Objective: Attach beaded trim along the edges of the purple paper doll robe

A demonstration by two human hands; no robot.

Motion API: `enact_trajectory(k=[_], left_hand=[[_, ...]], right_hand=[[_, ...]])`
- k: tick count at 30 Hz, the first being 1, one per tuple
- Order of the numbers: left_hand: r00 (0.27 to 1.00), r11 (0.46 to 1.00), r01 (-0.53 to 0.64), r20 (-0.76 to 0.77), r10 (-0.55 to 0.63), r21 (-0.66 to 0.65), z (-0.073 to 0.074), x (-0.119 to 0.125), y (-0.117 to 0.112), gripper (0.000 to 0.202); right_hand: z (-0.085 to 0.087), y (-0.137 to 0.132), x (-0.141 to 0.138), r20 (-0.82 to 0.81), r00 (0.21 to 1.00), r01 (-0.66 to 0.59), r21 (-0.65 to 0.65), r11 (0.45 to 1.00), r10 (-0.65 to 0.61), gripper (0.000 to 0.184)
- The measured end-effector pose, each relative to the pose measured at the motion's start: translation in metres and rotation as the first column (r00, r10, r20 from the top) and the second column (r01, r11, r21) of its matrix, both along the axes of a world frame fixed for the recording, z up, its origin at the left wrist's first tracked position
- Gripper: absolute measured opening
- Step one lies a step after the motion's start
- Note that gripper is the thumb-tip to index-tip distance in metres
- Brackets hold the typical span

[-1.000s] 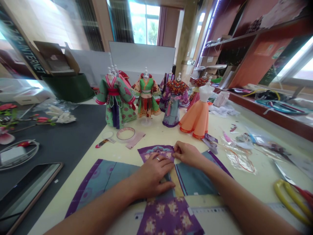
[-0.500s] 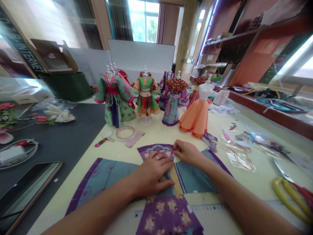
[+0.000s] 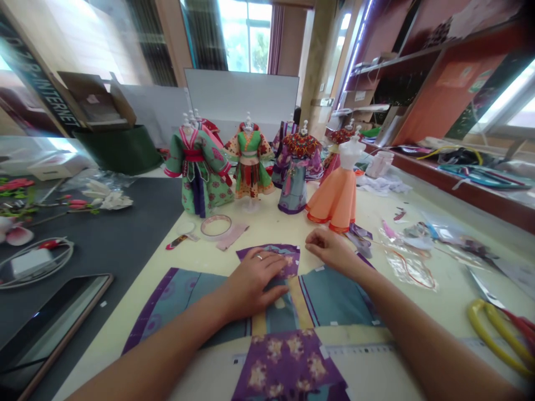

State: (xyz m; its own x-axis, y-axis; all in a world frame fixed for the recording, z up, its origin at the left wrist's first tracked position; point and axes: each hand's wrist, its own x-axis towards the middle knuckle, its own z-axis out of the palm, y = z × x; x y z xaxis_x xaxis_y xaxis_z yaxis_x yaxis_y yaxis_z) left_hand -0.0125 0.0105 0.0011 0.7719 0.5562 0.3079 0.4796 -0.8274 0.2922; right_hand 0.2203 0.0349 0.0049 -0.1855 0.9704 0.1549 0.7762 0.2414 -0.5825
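Note:
My left hand (image 3: 257,281), a ring on one finger, lies with its fingers stretched out on the far purple floral fabric panel (image 3: 291,265). My right hand (image 3: 332,250) hovers just right of that panel, its fingers curled together. Whatever they may pinch is too small to make out. Blue fabric panels spread to the left (image 3: 184,295) and right (image 3: 338,298), edged in purple. Closer to me is another purple floral panel (image 3: 286,362). Small white pieces, such as the white tab (image 3: 320,268), sit along the fabric edges. Part of the middle is hidden under my left hand.
A ruler (image 3: 359,350) lies under the cloth. Yellow-handled scissors (image 3: 493,328) rest at right, a phone (image 3: 62,323) at left. Behind the fabric are a tape roll (image 3: 216,224) and several small dressed mannequins, one in an orange skirt (image 3: 334,203).
My right hand has come away from the far panel's edge, moving right and slightly up. My left hand has slid a little left, uncovering more cloth in the middle.

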Motion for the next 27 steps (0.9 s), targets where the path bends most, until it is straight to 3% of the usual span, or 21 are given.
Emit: enact_trajectory(k=[5,15,22,27], left_hand=[[0.998,1.0,-0.007,-0.055,0.006,-0.019,-0.005,0.0,0.001,0.052],[0.995,1.0,-0.017,-0.097,0.018,0.006,-0.005,0.001,0.001,0.059],[0.99,0.992,-0.106,0.095,0.1,0.062,0.002,-0.004,0.009,0.04],[0.958,0.973,-0.217,0.205,0.198,0.075,0.02,-0.01,0.014,0.025]], right_hand=[[-0.008,-0.006,-0.015,0.2,0.979,-0.035,-0.039,0.999,0.042,0.009],[-0.004,-0.009,-0.019,0.239,0.97,-0.045,-0.023,0.999,0.049,0.009],[-0.003,-0.005,-0.012,0.186,0.983,-0.014,0.04,0.999,0.006,0.007],[0.01,-0.001,-0.005,0.15,0.988,0.018,0.104,0.994,-0.033,0.01]])
